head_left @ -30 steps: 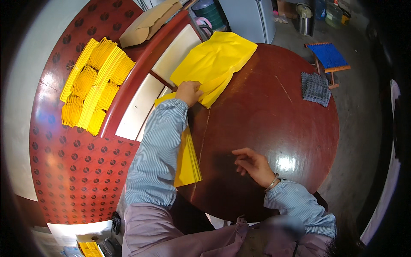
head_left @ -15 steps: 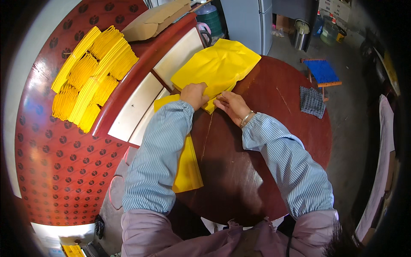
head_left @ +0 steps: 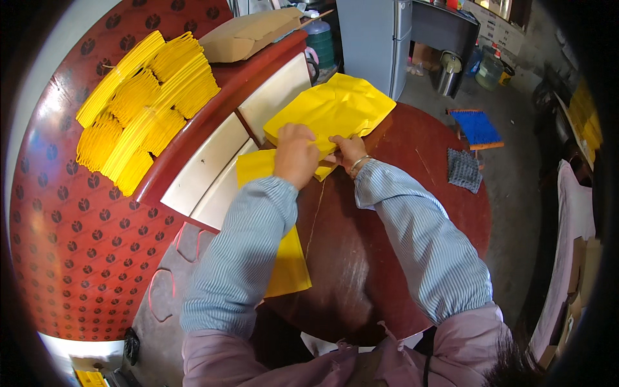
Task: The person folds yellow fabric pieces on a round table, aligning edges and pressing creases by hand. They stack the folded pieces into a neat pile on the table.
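Observation:
A large creased yellow sheet (head_left: pixel 335 103), paper or thin cloth, lies at the far side of the round dark red table (head_left: pixel 387 258). My left hand (head_left: pixel 296 155) is closed on its near left part, knuckles up and fingertips mostly hidden. Just to the right, my right hand (head_left: pixel 349 152) pinches the sheet's gathered near edge between thumb and fingers, a bracelet at the wrist. A flat, folded yellow piece (head_left: pixel 288 271) runs out from under my left forearm toward the near edge of the table. Its middle is hidden by the sleeve.
Bundled stacks of folded yellow pieces (head_left: pixel 145 109) rest on the red patterned surface (head_left: pixel 77 258) at left. White drawer fronts (head_left: pixel 203 168) border the round table. A grey textured pad (head_left: pixel 464 170) lies at its right edge, near a blue-topped stool (head_left: pixel 476 128). A cardboard box (head_left: pixel 251 35) lies behind.
My right hand has moved slightly left and up, closing on the sheet's edge. My left hand has rolled over with knuckles up. The sheet's far part has lowered, and the view has shifted a little.

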A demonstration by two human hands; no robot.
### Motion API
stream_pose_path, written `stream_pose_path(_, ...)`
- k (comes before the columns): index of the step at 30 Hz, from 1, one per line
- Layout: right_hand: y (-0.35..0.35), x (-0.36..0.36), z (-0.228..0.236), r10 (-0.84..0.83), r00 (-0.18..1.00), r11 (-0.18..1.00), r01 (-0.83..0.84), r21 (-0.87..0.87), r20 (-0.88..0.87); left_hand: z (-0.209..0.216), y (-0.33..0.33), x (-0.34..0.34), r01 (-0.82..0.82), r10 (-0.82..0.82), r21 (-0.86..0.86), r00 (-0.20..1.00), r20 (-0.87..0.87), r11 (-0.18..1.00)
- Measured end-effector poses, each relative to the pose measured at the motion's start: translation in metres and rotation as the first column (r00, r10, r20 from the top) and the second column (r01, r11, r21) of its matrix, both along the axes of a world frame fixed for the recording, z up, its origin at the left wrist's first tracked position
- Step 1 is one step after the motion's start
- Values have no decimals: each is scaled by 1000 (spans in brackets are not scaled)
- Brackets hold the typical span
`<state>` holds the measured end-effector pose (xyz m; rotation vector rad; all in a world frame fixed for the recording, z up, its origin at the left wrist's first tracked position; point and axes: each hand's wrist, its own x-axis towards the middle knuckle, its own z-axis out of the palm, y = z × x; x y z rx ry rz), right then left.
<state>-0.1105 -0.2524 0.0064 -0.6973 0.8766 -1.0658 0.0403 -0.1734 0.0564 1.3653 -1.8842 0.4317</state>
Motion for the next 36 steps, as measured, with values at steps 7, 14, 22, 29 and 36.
stream_pose_path(7,-33,-13,49,-45,993,999,42,24,107,-22,-10,-5,760,488,264,-79,-869,593)
stream_pose_path(14,-40,-32,83,-7,991,999,0,54,130,-73,-80,-71,751,393,4,-340,-854,660)
stream_pose_path(22,16,-152,55,310,942,943,-288,-169,125,-51,-77,-77,676,407,-181,-612,-678,715)
stream_pose_path(29,122,-278,31,400,913,916,-401,-6,85,-50,-17,-85,705,259,-542,-689,-677,458)
stream_pose_path(36,188,-396,-1,554,828,821,-525,224,-88,-77,48,-136,835,458,17,-285,-842,550)
